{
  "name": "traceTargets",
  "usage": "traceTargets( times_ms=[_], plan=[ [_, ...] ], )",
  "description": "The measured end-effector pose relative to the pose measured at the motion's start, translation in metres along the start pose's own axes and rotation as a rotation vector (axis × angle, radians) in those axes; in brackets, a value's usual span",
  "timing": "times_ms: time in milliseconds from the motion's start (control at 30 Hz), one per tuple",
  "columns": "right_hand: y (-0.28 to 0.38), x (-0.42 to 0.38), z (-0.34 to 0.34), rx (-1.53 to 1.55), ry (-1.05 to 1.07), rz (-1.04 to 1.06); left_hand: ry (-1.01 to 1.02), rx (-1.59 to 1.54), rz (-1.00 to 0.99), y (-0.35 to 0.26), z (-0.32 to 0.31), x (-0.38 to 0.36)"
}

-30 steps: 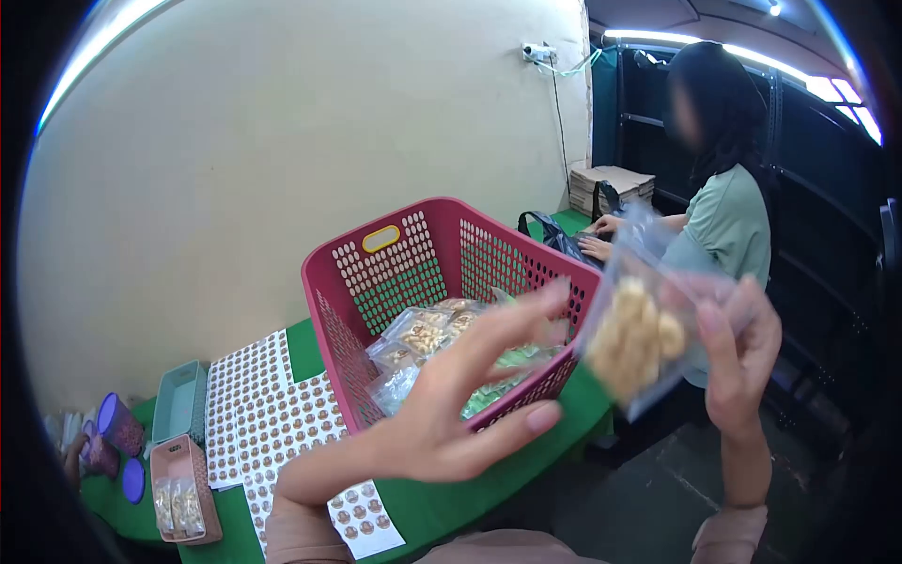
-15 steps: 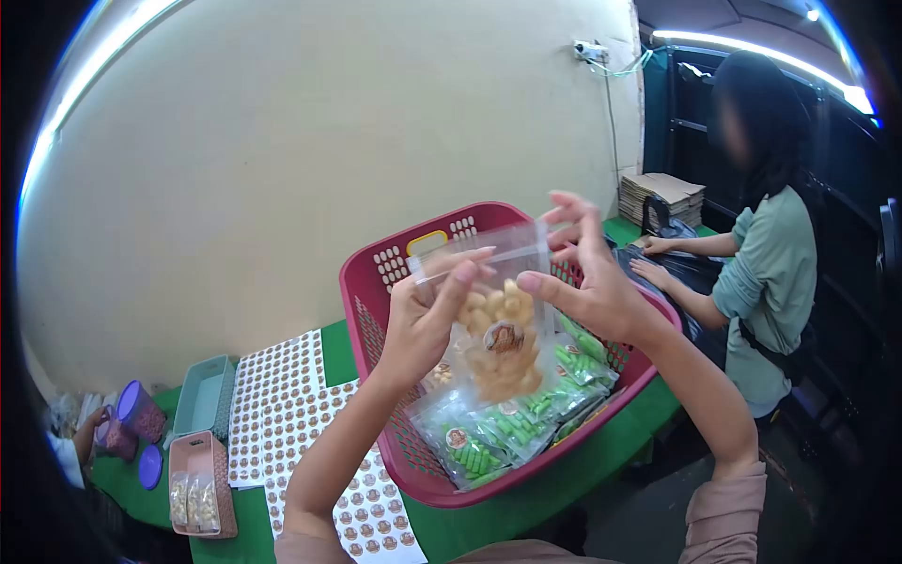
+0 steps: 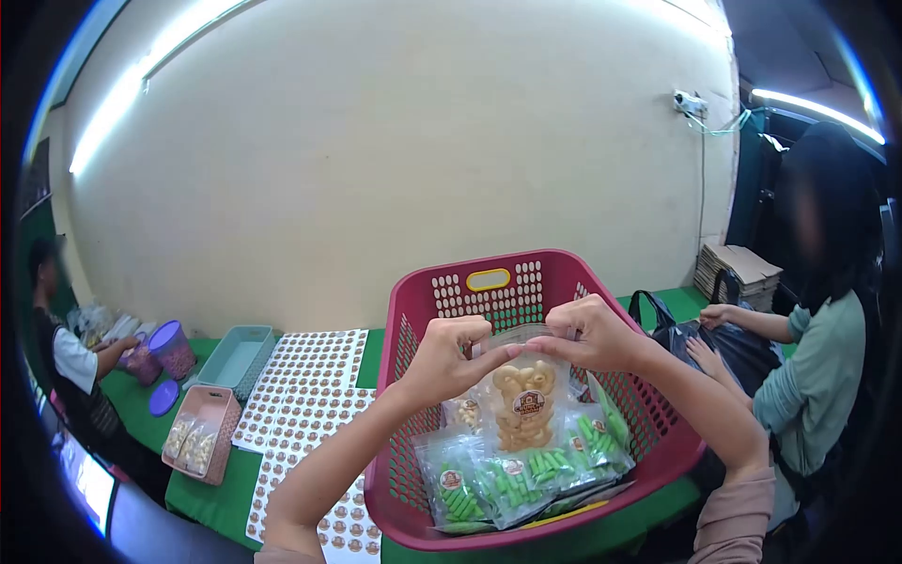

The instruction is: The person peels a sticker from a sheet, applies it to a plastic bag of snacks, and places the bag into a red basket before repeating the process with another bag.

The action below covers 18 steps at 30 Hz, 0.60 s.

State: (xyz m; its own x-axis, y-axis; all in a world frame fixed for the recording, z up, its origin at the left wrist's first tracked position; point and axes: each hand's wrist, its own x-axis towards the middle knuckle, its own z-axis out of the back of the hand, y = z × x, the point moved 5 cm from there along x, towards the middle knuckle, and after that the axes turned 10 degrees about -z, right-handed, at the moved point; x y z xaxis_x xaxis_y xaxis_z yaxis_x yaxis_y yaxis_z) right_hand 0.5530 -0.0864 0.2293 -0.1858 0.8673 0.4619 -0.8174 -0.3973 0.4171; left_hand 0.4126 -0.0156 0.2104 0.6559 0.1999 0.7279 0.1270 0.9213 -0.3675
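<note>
Both hands are closed at the top edge of a clear snack pouch, the left hand at its 10 o'clock and the right hand between its 1 and 2; fingers are curled in and the two thumbs pinch the film, tips nearly meeting; the pouch hangs upright over the maroon basket, a round brown label across its pale yellow snacks; whether its bottom touches what lies beneath, I cannot tell; from the pouch, packs of green snacks lie in that basket from 7 round to 4 o'clock; outside it, at 9, sheets of round stickers lie on the green tablecloth, with a pink basket and a teal basket just beyond; at 2 o'clock is a stack of cardboard; nearer 3, a person in a pale green top reaches to a black bag; far off towards 9, another person reaches to purple-topped jars.
</note>
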Motion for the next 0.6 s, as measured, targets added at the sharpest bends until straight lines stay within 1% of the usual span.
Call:
traceTargets(
  times_ms=[33,67,133,167,200,267,300,333,400,433,467,533,567,600],
  plan=[
    [-0.006,0.002,0.001,0.05,-0.039,0.055,0.02,-0.02,0.095,0.006,-0.005,0.001],
    [-0.014,0.003,0.001,0.059,-0.029,0.069,0.011,-0.009,0.107,0.008,-0.01,0.003],
    [-0.034,0.007,0.005,0.444,0.001,-0.083,-0.236,-0.314,0.231,0.018,-0.015,0.005],
    [-0.042,0.006,0.01,0.545,0.047,-0.184,-0.203,-0.318,0.229,0.026,-0.019,0.005],
    [-0.048,0.008,0.013,0.558,0.049,-0.174,-0.202,-0.303,0.236,0.028,-0.022,0.005],
    [-0.06,0.01,0.017,0.718,0.038,-0.145,-0.081,-0.462,0.32,0.032,-0.038,0.003],
    [-0.065,0.01,0.016,0.732,0.045,-0.148,-0.053,-0.518,0.428,0.031,-0.044,0.003],
    [-0.069,0.012,0.013,0.762,0.045,-0.158,-0.053,-0.517,0.445,0.034,-0.049,0.006],
    [-0.077,0.011,0.005,0.825,0.05,-0.194,-0.187,-0.504,0.504,0.044,-0.053,0.009],
    [-0.081,0.01,0.002,0.608,0.014,-0.113,-0.226,-0.431,0.486,0.04,-0.053,0.017],
    [-0.088,0.011,-0.004,0.617,0.027,-0.129,-0.203,-0.417,0.494,0.035,-0.054,0.024],
    [-0.098,0.016,-0.016,0.844,0.152,-0.184,-0.178,-0.397,0.495,0.042,-0.061,0.032],
    [-0.106,0.016,-0.015,0.831,0.217,-0.243,-0.175,-0.418,0.482,0.051,-0.066,0.033],
    [-0.113,0.015,-0.015,0.837,0.23,-0.249,-0.182,-0.419,0.496,0.056,-0.07,0.034]
  ],
)
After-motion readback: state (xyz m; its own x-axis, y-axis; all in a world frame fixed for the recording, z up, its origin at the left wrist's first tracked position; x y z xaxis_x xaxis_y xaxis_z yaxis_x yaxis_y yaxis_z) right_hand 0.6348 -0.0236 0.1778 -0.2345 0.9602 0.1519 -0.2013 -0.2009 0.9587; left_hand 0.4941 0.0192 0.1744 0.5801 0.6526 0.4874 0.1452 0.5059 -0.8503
